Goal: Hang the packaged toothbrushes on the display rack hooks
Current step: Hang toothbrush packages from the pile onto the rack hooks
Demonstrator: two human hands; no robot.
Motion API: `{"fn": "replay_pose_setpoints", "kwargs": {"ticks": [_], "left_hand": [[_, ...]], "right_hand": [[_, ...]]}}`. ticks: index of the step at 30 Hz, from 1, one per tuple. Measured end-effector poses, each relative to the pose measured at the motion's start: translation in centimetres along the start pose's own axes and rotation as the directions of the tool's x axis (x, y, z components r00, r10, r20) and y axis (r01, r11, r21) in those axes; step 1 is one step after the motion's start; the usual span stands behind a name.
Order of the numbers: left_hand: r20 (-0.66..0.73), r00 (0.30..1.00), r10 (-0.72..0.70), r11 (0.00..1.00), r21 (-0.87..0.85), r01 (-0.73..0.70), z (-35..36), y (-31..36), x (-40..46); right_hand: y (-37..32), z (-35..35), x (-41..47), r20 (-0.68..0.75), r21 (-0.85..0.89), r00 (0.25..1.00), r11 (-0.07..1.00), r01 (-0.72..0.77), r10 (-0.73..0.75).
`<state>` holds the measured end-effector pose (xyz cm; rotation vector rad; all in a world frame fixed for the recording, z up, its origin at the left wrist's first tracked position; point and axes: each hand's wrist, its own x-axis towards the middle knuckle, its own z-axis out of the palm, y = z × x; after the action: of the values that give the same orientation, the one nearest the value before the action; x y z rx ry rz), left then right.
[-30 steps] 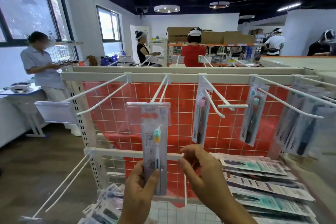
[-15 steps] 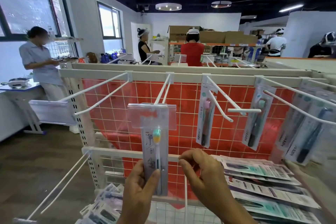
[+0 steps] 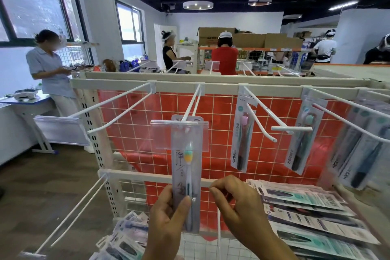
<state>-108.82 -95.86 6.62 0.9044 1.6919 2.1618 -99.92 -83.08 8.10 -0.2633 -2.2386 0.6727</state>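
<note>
**Risk of a missed or half-seated hang at the centre hook**

Package in question: a packaged toothbrush (image 3: 185,177), held upright in front of the display rack (image 3: 221,87), its top edge level with the tip of the centre hook (image 3: 191,104) and partly behind the clear label holder (image 3: 179,134). We cannot tell whether the hang hole is already on the wire.

The left hand (image 3: 166,226) grips the pack's lower end, thumb across the front. The right hand (image 3: 238,207) hovers just beside it, fingers curled and thumb meeting fingertips, holding nothing we can see.

We judge three hazards. The label holder hides the hook tip, so the hole may miss the wire. A grip this low leaves the top free to tilt or flex, so it may catch the holder. Released too soon, the pack would drop onto the loose packs (image 3: 124,240) below. Two hung packs (image 3: 242,133) (image 3: 304,137) occupy the hooks to the right, well apart.
</note>
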Motion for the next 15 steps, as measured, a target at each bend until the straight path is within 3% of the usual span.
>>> {"fn": "replay_pose_setpoints", "kwargs": {"ticks": [15], "left_hand": [[0.031, 0.999, -0.038, 0.999, 0.017, 0.038, 0.4, -1.9, 3.7]], "right_hand": [[1.5, 0.2, 0.1, 0.010, 0.008, 1.000, 1.000, -0.019, 0.019]]}}
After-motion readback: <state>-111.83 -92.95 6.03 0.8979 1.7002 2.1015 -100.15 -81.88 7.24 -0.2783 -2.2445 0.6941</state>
